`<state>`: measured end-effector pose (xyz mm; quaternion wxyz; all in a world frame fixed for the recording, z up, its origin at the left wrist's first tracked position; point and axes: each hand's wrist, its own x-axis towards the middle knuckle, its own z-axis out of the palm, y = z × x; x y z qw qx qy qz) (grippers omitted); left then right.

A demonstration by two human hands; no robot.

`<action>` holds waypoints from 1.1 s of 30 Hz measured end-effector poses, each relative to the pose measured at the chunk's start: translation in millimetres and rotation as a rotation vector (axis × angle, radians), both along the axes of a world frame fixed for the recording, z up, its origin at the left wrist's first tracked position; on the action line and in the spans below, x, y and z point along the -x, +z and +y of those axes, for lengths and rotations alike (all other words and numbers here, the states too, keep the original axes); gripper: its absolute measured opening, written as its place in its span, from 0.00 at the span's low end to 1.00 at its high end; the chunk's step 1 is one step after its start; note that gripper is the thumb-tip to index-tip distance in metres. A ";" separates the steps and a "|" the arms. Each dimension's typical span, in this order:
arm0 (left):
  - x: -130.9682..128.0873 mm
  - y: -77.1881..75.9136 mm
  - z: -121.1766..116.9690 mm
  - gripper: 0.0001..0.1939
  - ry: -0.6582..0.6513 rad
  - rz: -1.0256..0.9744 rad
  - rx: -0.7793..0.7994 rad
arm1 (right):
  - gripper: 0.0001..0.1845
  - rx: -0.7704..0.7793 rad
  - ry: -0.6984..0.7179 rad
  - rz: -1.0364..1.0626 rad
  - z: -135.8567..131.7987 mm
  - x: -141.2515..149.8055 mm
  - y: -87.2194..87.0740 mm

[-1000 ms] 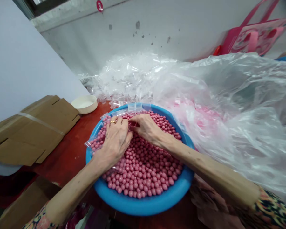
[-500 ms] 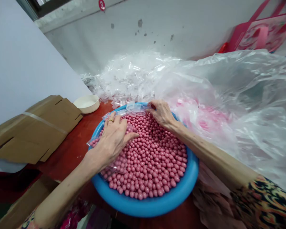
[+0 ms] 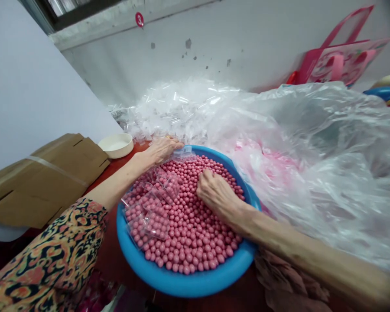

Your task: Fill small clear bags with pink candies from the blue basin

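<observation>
Glossy pink beads [image 3: 195, 242] fill a round blue basin [image 3: 195, 281]. My right hand [image 3: 216, 193] is down among them, fingers curled closed against the beads, with the fingertips hidden. At the basin's far left rim is my left hand [image 3: 164, 149], palm down with fingers stretched toward the right. Its fingertips touch or lie just over small clear plastic boxes [image 3: 183, 152] by the rim; the exact contact is blurred. Several clear plastic boxes holding pink beads [image 3: 156, 223] rest on the beads at the basin's left side.
A heap of clear plastic pieces [image 3: 182, 104] lies behind the basin. Crumpled clear plastic sheeting [image 3: 312, 130] covers the right side. To the left are a cream round dish [image 3: 116, 145] and flattened cardboard [image 3: 48, 177]. A pink bag [image 3: 334, 63] is by the wall.
My left hand has moved from over the boxes to the far left rim, uncovering them. My right hand has come from the far rim down into the beads and closed.
</observation>
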<state>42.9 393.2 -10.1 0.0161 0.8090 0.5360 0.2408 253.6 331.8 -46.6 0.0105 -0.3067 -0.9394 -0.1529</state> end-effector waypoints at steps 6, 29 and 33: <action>6.5 6.0 -11.1 0.06 0.001 0.008 0.025 | 0.13 0.316 0.179 0.252 8.8 -10.7 -12.6; -87.8 -39.4 -142.1 0.09 -0.029 -0.054 0.227 | 0.12 0.336 0.174 0.377 2.8 -44.0 -23.2; -88.2 -38.6 -133.9 0.09 0.076 -0.250 0.266 | 0.12 0.409 0.047 0.540 8.1 -43.4 -3.0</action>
